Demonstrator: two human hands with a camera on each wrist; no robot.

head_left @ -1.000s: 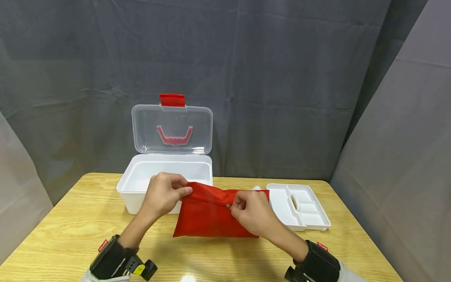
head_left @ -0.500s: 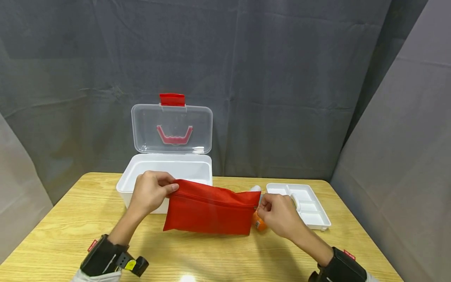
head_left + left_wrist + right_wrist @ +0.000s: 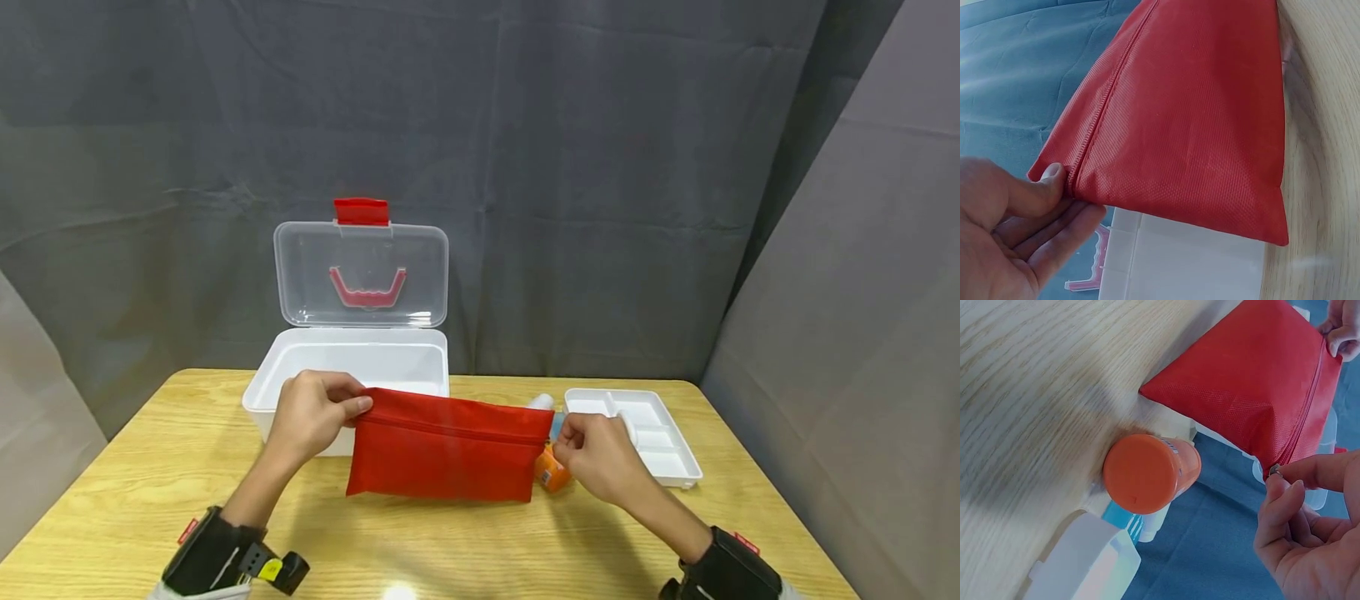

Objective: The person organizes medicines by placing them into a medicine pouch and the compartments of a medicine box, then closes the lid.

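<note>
A red fabric zipper pouch (image 3: 450, 454) is held up in front of the white box, its zipper running along the upper part. My left hand (image 3: 311, 414) pinches its upper left corner between thumb and fingers; the left wrist view shows the thumb (image 3: 1050, 181) at the zipper's end. At the other end, my right hand (image 3: 603, 458) pinches the small metal zipper pull (image 3: 1274, 469) between thumb and forefinger. The zipper looks closed along its length in the left wrist view.
Behind the pouch stands a white box (image 3: 262, 387) with its clear lid (image 3: 360, 250) raised. An orange bottle (image 3: 551, 471) stands close by my right hand, with a blue-and-white item (image 3: 1124, 520) beyond it. A white divided tray (image 3: 660, 433) lies at the right.
My right hand has drawn the zipper pull rightward from mid-pouch to the right end. The left hand and pouch have shifted slightly left, uncovering the orange bottle.
</note>
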